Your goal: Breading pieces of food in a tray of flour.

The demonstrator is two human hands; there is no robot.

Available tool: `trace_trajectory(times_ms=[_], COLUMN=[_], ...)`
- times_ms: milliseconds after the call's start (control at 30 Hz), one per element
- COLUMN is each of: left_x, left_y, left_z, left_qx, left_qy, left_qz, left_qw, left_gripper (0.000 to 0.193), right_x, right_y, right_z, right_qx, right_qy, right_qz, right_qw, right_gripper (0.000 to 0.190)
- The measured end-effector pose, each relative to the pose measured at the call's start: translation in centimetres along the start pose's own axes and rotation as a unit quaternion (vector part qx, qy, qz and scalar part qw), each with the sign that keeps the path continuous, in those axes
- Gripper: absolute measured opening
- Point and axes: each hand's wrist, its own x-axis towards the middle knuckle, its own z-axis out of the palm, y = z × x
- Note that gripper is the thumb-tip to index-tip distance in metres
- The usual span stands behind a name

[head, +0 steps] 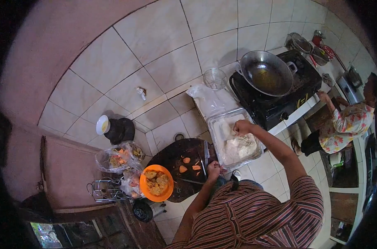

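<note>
My right hand (243,128) is in a clear rectangular tray (211,130) at the edge of the white flour-like powder (241,146), its fingers curled; what they may hold is hidden. My left hand (214,170) rests by the right edge of a round dark wooden board (173,149), fingers bent, near a knife (203,165); whether it holds anything is unclear. Cut orange pieces (183,169) lie on the board, and a wider blade (206,151) lies near the tray. An orange plate (143,186) with cooked-looking food (157,183) sits at the board's left edge.
A wok (263,76) with some oil stands on a black gas stove (303,67). A wire strainer (215,79) and a plastic bag (207,99) lie behind the tray. Plastic bags of food (118,158) and a wire rack (104,190) stand left. Another person (347,124) is beyond the stove.
</note>
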Motion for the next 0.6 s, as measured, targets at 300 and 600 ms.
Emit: trace_trajectory(times_ms=[300,600], left_x=[0.4,0.3], left_y=[-0.1,0.2], left_z=[-0.2,-0.1], left_qx=[-0.012,-0.021], left_qy=[-0.046,-0.045], left_qz=[-0.047,-0.053], left_qw=[0.998,0.997], left_gripper=[0.010,0.010], right_x=[-10.3,-16.2], right_y=[1.3,-2.8], right_z=[-2.5,0.2], right_qx=[0.013,0.027], right_qy=[0.084,0.200], right_qz=[0.109,0.251], right_qw=[0.990,0.946], right_gripper=[0.006,0.004])
